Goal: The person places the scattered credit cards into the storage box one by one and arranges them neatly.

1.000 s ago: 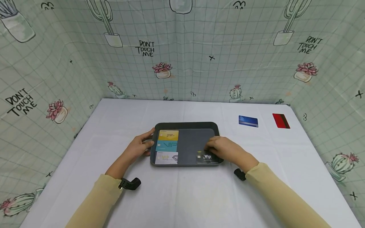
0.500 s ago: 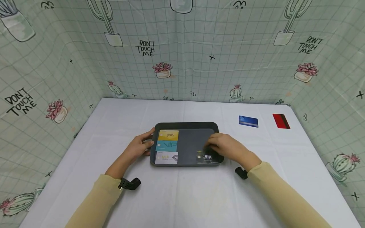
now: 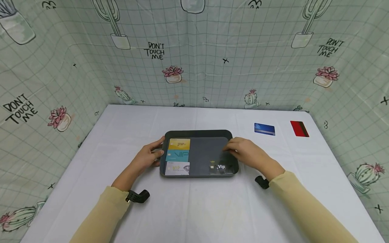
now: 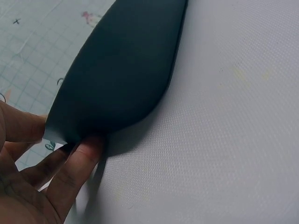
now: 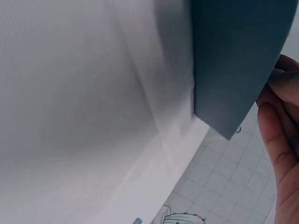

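A dark grey tray (image 3: 199, 153) sits on the white table. Down its left side lie a yellow card (image 3: 179, 144), a teal VIP card (image 3: 177, 155) and a white VIP card (image 3: 177, 168), one below another. In its lower right corner lies a black Vip card (image 3: 221, 167). My left hand (image 3: 148, 155) touches the tray's left edge; its thumb (image 4: 79, 161) lies against the outer wall in the left wrist view. My right hand (image 3: 244, 152) reaches over the right rim, bent fingertips above the tray, apart from the black card. No card shows in either hand.
Behind and right of the tray lie a blue card (image 3: 264, 129) and a red card with a dark stripe (image 3: 299, 129), apart on the table (image 3: 194, 209). Grid-patterned cloth (image 3: 206, 40) with printed plants stands around the back and sides.
My right hand has drawn back from the black Vip card, up and to the right. The left hand, tray and cards look unmoved.
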`<move>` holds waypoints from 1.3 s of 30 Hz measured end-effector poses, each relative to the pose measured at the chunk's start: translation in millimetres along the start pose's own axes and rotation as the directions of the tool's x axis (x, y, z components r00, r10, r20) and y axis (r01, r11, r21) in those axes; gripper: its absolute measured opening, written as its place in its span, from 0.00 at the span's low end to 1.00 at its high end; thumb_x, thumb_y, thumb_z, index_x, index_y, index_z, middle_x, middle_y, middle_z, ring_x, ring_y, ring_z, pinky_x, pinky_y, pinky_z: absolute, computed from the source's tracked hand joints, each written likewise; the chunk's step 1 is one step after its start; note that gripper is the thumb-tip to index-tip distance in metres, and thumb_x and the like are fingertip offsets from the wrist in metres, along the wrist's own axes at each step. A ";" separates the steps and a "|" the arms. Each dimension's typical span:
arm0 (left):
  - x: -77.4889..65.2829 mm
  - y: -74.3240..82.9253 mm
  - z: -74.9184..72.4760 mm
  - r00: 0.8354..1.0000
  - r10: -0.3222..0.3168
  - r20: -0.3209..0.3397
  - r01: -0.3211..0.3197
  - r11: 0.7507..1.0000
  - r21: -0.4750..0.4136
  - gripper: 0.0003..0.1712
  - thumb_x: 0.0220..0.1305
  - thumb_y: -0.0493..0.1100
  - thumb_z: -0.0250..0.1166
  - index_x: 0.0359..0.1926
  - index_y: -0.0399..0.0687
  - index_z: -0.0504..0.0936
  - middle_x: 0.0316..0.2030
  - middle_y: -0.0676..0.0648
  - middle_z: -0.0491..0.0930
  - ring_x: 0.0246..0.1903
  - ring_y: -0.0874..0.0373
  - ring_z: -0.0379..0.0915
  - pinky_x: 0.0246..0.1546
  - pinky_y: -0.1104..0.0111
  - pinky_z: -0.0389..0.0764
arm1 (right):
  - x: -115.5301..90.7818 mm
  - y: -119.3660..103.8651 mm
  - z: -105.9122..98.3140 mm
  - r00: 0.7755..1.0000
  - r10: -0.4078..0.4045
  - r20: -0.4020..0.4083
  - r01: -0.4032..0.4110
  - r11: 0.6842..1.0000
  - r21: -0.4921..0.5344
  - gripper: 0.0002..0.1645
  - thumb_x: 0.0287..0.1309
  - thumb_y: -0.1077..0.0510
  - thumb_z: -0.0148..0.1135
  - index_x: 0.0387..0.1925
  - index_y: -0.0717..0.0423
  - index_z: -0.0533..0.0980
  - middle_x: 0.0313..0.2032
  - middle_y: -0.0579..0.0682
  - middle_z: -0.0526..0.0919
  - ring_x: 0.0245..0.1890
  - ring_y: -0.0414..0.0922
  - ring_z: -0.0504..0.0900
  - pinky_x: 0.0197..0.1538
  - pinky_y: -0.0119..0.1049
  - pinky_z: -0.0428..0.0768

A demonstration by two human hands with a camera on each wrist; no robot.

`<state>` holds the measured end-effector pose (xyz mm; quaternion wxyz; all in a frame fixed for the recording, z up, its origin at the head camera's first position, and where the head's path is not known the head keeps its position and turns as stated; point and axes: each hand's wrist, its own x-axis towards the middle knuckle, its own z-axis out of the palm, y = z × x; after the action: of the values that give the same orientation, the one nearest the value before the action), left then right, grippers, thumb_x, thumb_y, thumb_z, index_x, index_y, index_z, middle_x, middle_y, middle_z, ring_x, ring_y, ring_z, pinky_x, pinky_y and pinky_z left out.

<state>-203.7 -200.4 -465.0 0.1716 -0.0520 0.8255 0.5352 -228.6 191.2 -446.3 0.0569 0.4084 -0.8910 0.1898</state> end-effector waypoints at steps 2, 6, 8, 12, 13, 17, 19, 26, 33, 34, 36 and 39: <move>-0.2 -0.2 0.6 1.000 -0.001 -0.003 0.001 1.000 -0.002 0.37 0.78 0.36 0.56 0.82 0.60 0.56 0.77 0.35 0.60 0.45 0.52 0.73 0.36 0.69 0.82 | -1.3 2.0 -2.0 1.000 0.014 -0.005 -0.014 1.000 -0.006 0.14 0.59 0.71 0.70 0.45 0.56 0.87 0.44 0.49 0.88 0.48 0.48 0.86 0.53 0.42 0.84; -0.7 -0.8 1.5 1.000 0.001 -0.007 -0.001 1.000 0.002 0.38 0.78 0.36 0.56 0.82 0.60 0.56 0.77 0.35 0.60 0.46 0.52 0.73 0.36 0.69 0.82 | -4.6 6.0 -4.0 0.999 0.047 -0.011 -0.047 0.999 -0.023 0.13 0.61 0.69 0.70 0.46 0.55 0.87 0.44 0.48 0.88 0.48 0.48 0.86 0.52 0.43 0.84; -0.9 -1.2 2.0 1.000 0.005 -0.008 -0.005 1.000 0.004 0.38 0.78 0.36 0.56 0.82 0.60 0.56 0.77 0.35 0.60 0.46 0.52 0.73 0.36 0.69 0.82 | -6.2 7.9 -4.3 0.998 0.061 -0.012 -0.061 0.998 -0.032 0.13 0.61 0.68 0.71 0.46 0.55 0.87 0.44 0.48 0.88 0.48 0.48 0.86 0.52 0.44 0.84; -1.9 -2.0 2.5 1.000 0.015 -0.009 -0.015 1.000 0.005 0.38 0.78 0.35 0.56 0.82 0.59 0.56 0.76 0.34 0.61 0.47 0.51 0.72 0.35 0.70 0.81 | -9.1 10.3 -5.2 0.996 0.091 -0.017 -0.092 0.995 -0.046 0.12 0.60 0.67 0.72 0.46 0.55 0.88 0.43 0.48 0.88 0.49 0.49 0.86 0.52 0.44 0.84; -2.2 -2.2 2.7 1.000 0.018 -0.011 -0.018 1.000 0.008 0.38 0.77 0.35 0.57 0.82 0.59 0.57 0.76 0.34 0.61 0.47 0.51 0.72 0.35 0.70 0.81 | -9.6 11.0 -5.4 0.995 0.100 -0.019 -0.100 0.994 -0.049 0.12 0.60 0.66 0.72 0.46 0.55 0.88 0.44 0.48 0.88 0.49 0.49 0.86 0.53 0.44 0.84; -3.2 -2.5 3.2 1.000 0.023 -0.012 -0.023 1.000 0.010 0.38 0.77 0.35 0.57 0.81 0.58 0.57 0.76 0.34 0.61 0.50 0.50 0.72 0.34 0.70 0.81 | -12.6 13.9 -8.4 0.991 0.134 -0.022 -0.135 0.989 -0.063 0.13 0.60 0.67 0.72 0.46 0.56 0.87 0.44 0.49 0.88 0.49 0.50 0.86 0.53 0.46 0.84; -3.8 -2.5 3.2 1.000 0.024 -0.013 -0.024 1.000 0.010 0.38 0.77 0.34 0.57 0.81 0.58 0.57 0.76 0.34 0.61 0.51 0.49 0.72 0.34 0.70 0.81 | -13.9 15.9 -10.1 0.989 0.146 -0.022 -0.147 0.987 -0.065 0.13 0.60 0.67 0.72 0.47 0.56 0.87 0.45 0.50 0.88 0.49 0.50 0.86 0.53 0.47 0.84; -6.6 -3.4 3.3 1.000 0.016 -0.016 -0.016 1.000 0.010 0.38 0.77 0.34 0.57 0.82 0.58 0.57 0.76 0.34 0.61 0.51 0.49 0.71 0.34 0.70 0.81 | -20.4 23.5 -14.6 0.983 0.181 -0.030 -0.183 0.981 -0.067 0.12 0.60 0.67 0.71 0.46 0.56 0.88 0.44 0.51 0.89 0.49 0.52 0.86 0.53 0.48 0.84; -8.9 -4.0 4.9 1.000 0.020 -0.015 -0.020 1.000 0.020 0.38 0.77 0.34 0.57 0.82 0.58 0.56 0.76 0.34 0.61 0.49 0.49 0.72 0.34 0.69 0.80 | -29.8 30.5 -18.0 0.973 0.232 -0.007 -0.232 0.970 -0.067 0.12 0.63 0.67 0.68 0.47 0.58 0.87 0.45 0.52 0.89 0.51 0.54 0.85 0.57 0.51 0.82; -9.1 -4.0 5.1 1.000 0.019 -0.015 -0.019 1.000 0.021 0.38 0.77 0.35 0.57 0.82 0.58 0.56 0.76 0.34 0.61 0.49 0.50 0.72 0.35 0.69 0.80 | -31.1 31.8 -18.1 0.972 0.234 -0.007 -0.234 0.970 -0.068 0.11 0.63 0.67 0.68 0.47 0.59 0.87 0.45 0.52 0.89 0.51 0.54 0.85 0.57 0.51 0.82; -9.5 -4.3 5.3 1.000 0.017 -0.016 -0.016 1.000 0.023 0.38 0.77 0.35 0.57 0.82 0.58 0.56 0.76 0.34 0.60 0.47 0.50 0.72 0.35 0.69 0.80 | -33.4 35.1 -18.3 0.970 0.241 -0.008 -0.241 0.968 -0.069 0.11 0.63 0.66 0.68 0.47 0.59 0.87 0.45 0.53 0.89 0.51 0.54 0.85 0.57 0.51 0.82; -10.7 -4.8 5.4 1.000 0.010 -0.013 -0.010 1.000 0.020 0.38 0.78 0.35 0.56 0.82 0.59 0.56 0.77 0.34 0.59 0.46 0.51 0.72 0.35 0.69 0.80 | -37.4 39.9 -18.8 0.966 0.257 -0.019 -0.257 0.964 -0.065 0.11 0.63 0.66 0.69 0.47 0.58 0.87 0.45 0.53 0.89 0.50 0.53 0.85 0.56 0.51 0.83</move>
<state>-191.2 -198.5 -467.5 0.1640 -0.0498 0.8322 0.5273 -234.8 248.5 -450.3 0.0502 0.2862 -0.9421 0.1676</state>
